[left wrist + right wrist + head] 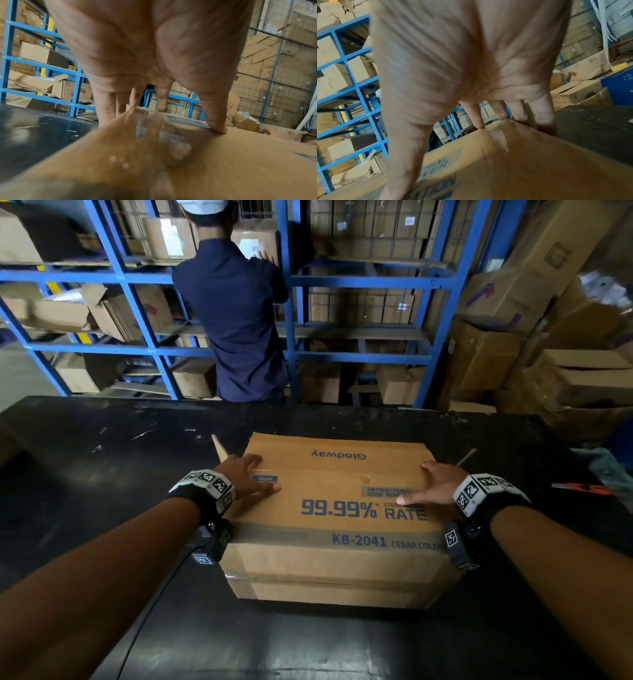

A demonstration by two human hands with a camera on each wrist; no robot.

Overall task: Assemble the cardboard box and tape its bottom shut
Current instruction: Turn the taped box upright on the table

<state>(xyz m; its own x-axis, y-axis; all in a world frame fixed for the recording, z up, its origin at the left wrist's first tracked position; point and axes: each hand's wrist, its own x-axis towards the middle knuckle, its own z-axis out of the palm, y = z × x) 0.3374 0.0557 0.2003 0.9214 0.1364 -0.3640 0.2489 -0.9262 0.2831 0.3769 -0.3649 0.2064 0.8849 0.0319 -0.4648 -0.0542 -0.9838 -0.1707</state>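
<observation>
Here: printed cardboard box (pixel 337 518), taped, on table (pixel 102 460).

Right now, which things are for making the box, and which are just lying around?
For the job:
- cardboard box
- left hand, resting on its left end
- right hand, resting on its right end

Just lying about:
- orange-handled tool on the black table
- blue shelves of cartons
- person at the shelves
</observation>
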